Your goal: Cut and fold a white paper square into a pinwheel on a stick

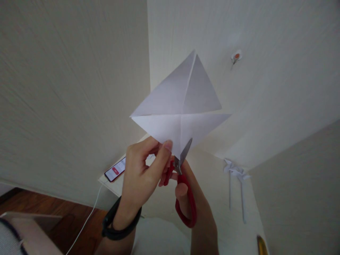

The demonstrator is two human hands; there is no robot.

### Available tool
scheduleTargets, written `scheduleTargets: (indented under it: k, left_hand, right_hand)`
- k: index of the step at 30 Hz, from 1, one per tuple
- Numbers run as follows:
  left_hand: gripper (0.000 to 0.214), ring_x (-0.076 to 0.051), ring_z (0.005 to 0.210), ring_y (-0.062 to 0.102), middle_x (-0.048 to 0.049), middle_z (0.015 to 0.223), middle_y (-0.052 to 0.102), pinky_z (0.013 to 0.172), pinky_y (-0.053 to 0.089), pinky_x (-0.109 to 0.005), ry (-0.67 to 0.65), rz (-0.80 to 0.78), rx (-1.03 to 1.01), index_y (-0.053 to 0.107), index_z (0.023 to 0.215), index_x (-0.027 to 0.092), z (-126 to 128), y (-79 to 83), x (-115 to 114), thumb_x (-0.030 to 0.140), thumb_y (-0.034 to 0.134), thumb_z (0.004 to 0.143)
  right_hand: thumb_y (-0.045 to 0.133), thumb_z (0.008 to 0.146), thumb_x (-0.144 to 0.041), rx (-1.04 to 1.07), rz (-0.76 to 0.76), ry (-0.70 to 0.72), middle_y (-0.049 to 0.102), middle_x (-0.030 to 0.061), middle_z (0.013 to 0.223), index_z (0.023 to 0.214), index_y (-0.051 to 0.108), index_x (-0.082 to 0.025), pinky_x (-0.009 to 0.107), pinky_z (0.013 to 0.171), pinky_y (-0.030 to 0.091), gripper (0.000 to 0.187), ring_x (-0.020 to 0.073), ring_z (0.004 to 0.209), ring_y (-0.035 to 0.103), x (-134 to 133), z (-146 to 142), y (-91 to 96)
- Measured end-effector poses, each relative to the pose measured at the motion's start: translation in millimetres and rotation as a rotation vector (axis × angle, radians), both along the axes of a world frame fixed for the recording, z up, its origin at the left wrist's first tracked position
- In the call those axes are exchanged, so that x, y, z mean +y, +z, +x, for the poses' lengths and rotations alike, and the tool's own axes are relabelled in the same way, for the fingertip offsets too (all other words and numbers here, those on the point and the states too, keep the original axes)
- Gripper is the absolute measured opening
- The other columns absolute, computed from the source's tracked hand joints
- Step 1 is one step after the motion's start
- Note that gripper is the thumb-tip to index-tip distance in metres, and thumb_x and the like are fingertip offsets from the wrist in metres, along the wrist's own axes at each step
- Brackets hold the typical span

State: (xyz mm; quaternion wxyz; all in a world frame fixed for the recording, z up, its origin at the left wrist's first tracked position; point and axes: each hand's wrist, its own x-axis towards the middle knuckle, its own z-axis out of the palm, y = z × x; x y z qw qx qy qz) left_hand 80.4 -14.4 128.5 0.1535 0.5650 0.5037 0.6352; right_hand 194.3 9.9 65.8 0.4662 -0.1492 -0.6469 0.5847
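**Paper in one hand, scissors in the other**

So the paper (178,106) was up in mid-view, a creased white sheet held corner-up like a diamond, with a slit running in from its right corner and a shorter-looking one at the left. Its bottom corner sat right by the scissors (182,178), blades spread, one of them showing in front of the sheet.

The left hand (140,173) had the lower left edge pinched, thumb on top. The right hand (183,198) was gripping the scissors, thumb through one red loop.

Further out, a dark wristband (117,234) circled the left wrist. Past that, a phone (115,171) lay lit up on a pale ledge (117,187), near a white cable (90,213). Over on the right were two folded paper shapes (236,170) with white sticks. Something yellow (262,245) poked in at the bottom right, too cropped to tell what.
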Motion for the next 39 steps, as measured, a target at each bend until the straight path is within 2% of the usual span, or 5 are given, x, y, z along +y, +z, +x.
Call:
scheduleTargets:
  k: [5,16,22,27,39]
  left_hand:
    - [0.037,-0.006,0.042,0.051,0.0083,0.046,0.054,0.046,0.039,-0.021,-0.007,0.003,0.042,0.05,0.054,0.019,-2.0,1.3,-0.6,0.02,0.055,0.091]
    - [0.039,-0.007,0.042,0.05,0.0077,0.045,0.053,0.047,0.04,-0.021,0.0,0.012,0.042,0.049,0.054,0.019,-2.8,-0.3,-0.7,0.024,0.056,0.092]
    - [0.037,-0.007,0.042,0.05,0.0081,0.043,0.052,0.045,0.041,-0.02,-0.009,0.004,0.02,0.05,0.056,0.02,-3.1,0.3,-1.2,0.025,0.056,0.092]
    - [0.036,-0.008,0.042,0.05,0.007,0.044,0.053,0.044,0.041,-0.02,0.006,-0.011,0.007,0.05,0.055,0.02,-1.8,1.3,-2.3,0.022,0.056,0.091]
    - [0.036,-0.008,0.042,0.052,0.0072,0.045,0.054,0.045,0.04,-0.021,-0.011,0.007,-0.002,0.051,0.056,0.021,-3.8,-1.7,-2.1,0.028,0.06,0.091]
  right_hand:
    - [0.058,0.074,-0.075,0.015,-0.011,0.022,0.061,0.0024,0.095,0.1,0.051,-0.025,0.027,0.064,0.05,0.057,0.0131,0.071,0.055,4.7,-1.2,-3.5]
    - [0.059,0.074,-0.075,0.029,-0.039,0.046,0.055,-0.0009,0.079,0.096,0.052,-0.022,0.021,0.045,0.036,0.058,0.0084,0.055,0.042,4.6,-1.9,-4.1]
    - [0.059,0.072,-0.077,0.004,-0.056,0.026,0.056,-0.0002,0.081,0.096,0.052,-0.021,0.023,0.051,0.04,0.061,0.0088,0.057,0.043,4.3,-2.1,-2.0]
    - [0.055,0.075,-0.078,-0.037,-0.021,-0.004,0.056,-0.0007,0.077,0.097,0.053,-0.02,0.026,0.057,0.048,0.062,0.0108,0.059,0.05,3.0,-0.1,0.7]
    - [0.055,0.073,-0.079,-0.047,-0.032,-0.011,0.056,-0.0008,0.075,0.096,0.053,-0.02,0.027,0.057,0.048,0.063,0.0119,0.058,0.051,2.9,-0.2,-0.2]
